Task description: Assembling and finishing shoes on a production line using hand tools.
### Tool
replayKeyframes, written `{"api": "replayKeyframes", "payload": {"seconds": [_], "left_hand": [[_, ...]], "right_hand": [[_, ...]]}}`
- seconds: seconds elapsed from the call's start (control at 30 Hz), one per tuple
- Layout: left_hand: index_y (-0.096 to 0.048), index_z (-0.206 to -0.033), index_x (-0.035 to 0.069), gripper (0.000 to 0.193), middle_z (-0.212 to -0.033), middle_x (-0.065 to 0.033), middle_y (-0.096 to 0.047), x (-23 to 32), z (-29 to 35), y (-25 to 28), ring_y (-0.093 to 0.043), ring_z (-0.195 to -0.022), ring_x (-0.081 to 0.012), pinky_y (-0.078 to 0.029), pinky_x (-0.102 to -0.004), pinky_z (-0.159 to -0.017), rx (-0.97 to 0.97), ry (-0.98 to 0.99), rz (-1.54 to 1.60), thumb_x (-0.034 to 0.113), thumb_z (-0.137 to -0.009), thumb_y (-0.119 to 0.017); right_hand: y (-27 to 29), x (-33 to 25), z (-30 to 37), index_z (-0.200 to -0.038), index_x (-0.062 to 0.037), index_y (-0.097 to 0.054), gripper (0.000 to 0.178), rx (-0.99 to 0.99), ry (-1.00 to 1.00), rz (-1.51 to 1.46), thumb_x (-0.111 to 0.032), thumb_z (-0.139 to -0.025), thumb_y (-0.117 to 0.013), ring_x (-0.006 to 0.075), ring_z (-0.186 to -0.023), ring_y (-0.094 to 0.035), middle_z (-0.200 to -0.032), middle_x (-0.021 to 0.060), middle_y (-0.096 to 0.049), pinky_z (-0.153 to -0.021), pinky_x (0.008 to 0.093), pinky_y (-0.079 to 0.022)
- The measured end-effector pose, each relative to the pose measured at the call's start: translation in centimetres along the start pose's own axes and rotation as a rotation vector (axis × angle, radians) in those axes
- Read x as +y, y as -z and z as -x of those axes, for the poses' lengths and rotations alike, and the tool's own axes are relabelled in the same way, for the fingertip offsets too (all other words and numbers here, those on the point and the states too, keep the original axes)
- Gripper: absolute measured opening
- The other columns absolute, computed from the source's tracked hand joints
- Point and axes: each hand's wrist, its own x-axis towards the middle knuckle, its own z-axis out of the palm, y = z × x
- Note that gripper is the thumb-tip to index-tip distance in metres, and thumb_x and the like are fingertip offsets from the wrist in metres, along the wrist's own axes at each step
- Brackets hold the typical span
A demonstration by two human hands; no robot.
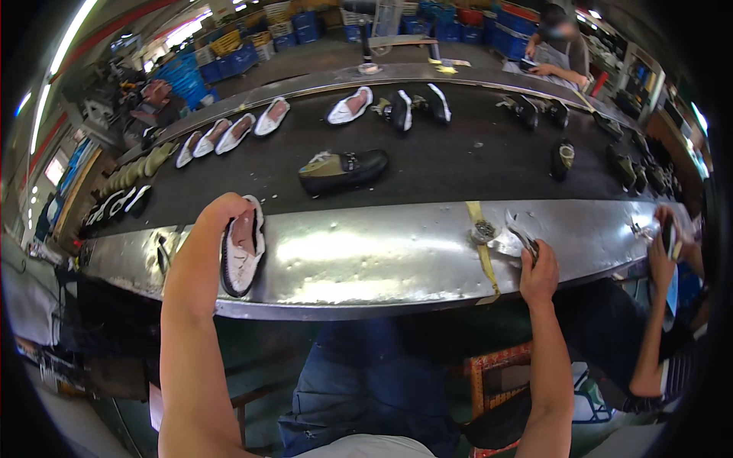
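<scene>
The left hand (217, 217) is clasping a white shoe (243, 248) by its heel end, sole resting on the metal ledge (366, 256) just under the fingers. The right hand (538, 271) is closing on a small dark tool (527, 243). Beyond the fingertips, a black loafer (342, 169) is lying on the dark belt (458, 160). By the look of it, the white shoe is not yet sent onto the belt; farther off, more white shoes (229, 133) are lined up.

left hand (221, 217): arm outstretched, fingers curled in grip | right hand (539, 271): raised, fingers closed
</scene>
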Motion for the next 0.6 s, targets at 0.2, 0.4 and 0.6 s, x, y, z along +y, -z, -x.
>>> {"api": "replayKeyframes", "payload": {"seconds": [0.2, 0.4, 0.6], "left_hand": [[-0.058, -0.136, 0.004, 0.047, -0.120, -0.0085, -0.067, -2.9, 9.9, 0.3, -0.063, -0.108, -0.0199, -0.054, -0.0360, -0.090, -0.212, -0.217, 0.916, 0.023, -0.094, -0.068], [-0.051, -0.144, 0.002, 0.062, -0.137, -0.0084, -0.059, -2.0, 29.1, -8.0, -0.056, -0.124, -0.0190, -0.041, -0.0349, -0.109, -0.199, -0.721, 1.211, 0.019, -0.088, -0.074], [-0.047, -0.148, 0.001, 0.063, -0.146, -0.0094, -0.052, -2.4, 38.6, -25.4, -0.050, -0.132, -0.0175, -0.037, -0.0329, -0.111, -0.484, -0.532, 1.455, 0.011, -0.090, -0.071]], "right_hand": [[0.2, 0.1, -0.1, -0.123, -0.0016, -0.058, 0.039, 0.028, 0.037, -0.040, -0.031, -0.097, -0.063, 0.0398, -0.108, -0.061, -0.115, 0.0185, -0.065, -0.093, 0.0490, -0.047], [0.4, 0.9, 0.3, -0.122, -0.0015, -0.058, 0.037, -0.013, 0.125, 0.051, -0.031, -0.098, -0.061, 0.0413, -0.109, -0.060, -0.115, 0.0205, -0.065, -0.094, 0.0501, -0.045], [7.1, -11.0, 12.7, -0.120, -0.0011, -0.057, 0.035, -0.211, -0.046, -0.675, -0.031, -0.110, -0.042, 0.0201, -0.088, -0.059, -0.099, 0.0111, -0.065, -0.084, 0.0351, -0.047]]}}
